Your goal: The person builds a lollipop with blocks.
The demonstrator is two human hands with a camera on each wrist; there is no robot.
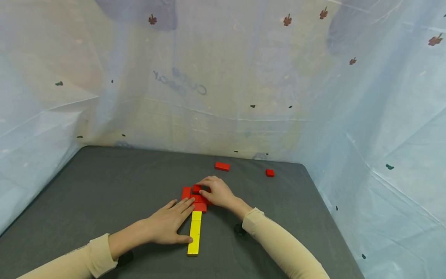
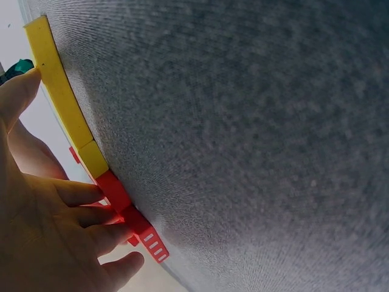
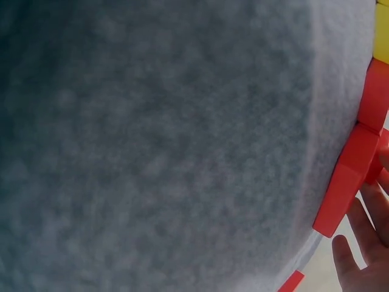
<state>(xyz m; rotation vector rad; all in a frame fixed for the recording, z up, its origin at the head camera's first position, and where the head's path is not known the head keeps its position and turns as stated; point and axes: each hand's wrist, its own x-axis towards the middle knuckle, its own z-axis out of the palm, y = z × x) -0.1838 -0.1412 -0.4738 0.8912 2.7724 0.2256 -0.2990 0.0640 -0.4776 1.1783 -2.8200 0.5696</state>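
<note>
Yellow blocks (image 1: 194, 236): 2 | outlying red blocks (image 1: 222, 166): 2 | hands (image 1: 168, 224): 2

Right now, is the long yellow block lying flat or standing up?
Lying flat: the long yellow block stretches along the dark table by the left hand.

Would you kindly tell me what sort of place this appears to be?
It looks like a makeshift, screened-off tabletop workspace, perhaps a booth: patterned sheeting hangs behind and beside a dark grey table, where red blocks and yellow blocks lie.
</note>
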